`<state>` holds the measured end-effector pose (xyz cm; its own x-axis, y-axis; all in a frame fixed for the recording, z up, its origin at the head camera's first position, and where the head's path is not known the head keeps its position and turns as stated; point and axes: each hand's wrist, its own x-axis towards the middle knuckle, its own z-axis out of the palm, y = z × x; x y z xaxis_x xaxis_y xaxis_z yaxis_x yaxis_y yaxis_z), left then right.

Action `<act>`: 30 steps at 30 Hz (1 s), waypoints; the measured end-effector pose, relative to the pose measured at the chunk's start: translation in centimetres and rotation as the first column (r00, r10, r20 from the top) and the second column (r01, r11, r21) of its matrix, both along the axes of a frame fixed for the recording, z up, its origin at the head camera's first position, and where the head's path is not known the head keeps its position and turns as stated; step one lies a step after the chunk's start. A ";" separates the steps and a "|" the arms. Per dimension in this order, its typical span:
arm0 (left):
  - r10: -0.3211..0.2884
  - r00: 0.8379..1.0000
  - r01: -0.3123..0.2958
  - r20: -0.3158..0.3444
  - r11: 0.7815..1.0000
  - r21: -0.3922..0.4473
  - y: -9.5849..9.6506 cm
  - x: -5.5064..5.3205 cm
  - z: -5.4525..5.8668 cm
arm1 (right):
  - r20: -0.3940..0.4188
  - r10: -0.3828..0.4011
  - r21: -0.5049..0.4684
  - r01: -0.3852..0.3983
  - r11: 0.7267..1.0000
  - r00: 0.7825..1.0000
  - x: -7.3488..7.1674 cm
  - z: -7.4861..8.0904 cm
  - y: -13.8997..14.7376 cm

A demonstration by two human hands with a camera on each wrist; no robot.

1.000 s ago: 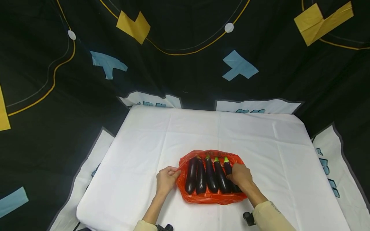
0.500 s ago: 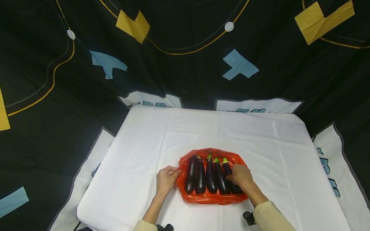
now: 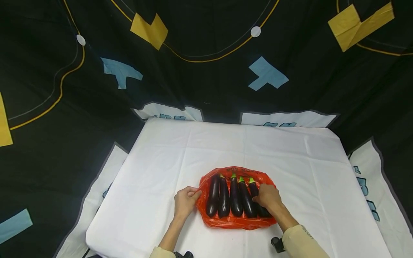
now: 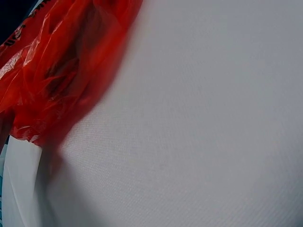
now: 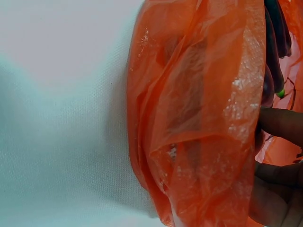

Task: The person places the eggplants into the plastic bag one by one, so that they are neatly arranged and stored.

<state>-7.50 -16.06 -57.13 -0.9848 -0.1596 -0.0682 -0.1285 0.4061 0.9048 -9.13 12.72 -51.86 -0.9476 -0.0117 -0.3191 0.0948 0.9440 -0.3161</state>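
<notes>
Several dark purple eggplants (image 3: 235,197) lie side by side in an opened red plastic bag (image 3: 222,223), most of their green stem ends pointing away from me. At the bag's left edge my left hand (image 3: 185,202) pinches the rim between thumb and fingers. My right hand (image 3: 268,196) reaches inside the right edge and grips the rightmost eggplant (image 3: 253,188), covering part of it. In the right wrist view, fingers (image 5: 281,125) show beyond the bag's wall (image 5: 203,104). The left wrist view has the bag's crumpled side (image 4: 61,71), while the left hand is out of sight there.
The bag rests on a table with a white cloth (image 3: 274,150). Behind it hangs a black curtain (image 3: 206,86) with yellow and blue tape pieces. White printed cloth strips (image 3: 290,118) run along the table's far and side edges.
The eggplants toward the right have shifted very slightly inside the bag, and its far rim has risen a little. Both hands keep their places.
</notes>
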 end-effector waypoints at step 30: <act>0.004 1.000 -0.004 0.009 1.000 0.006 0.1 0.0 0.1 | 0.050 -0.039 -0.015 0.039 0.999 0.998 -0.1 0.2 -0.1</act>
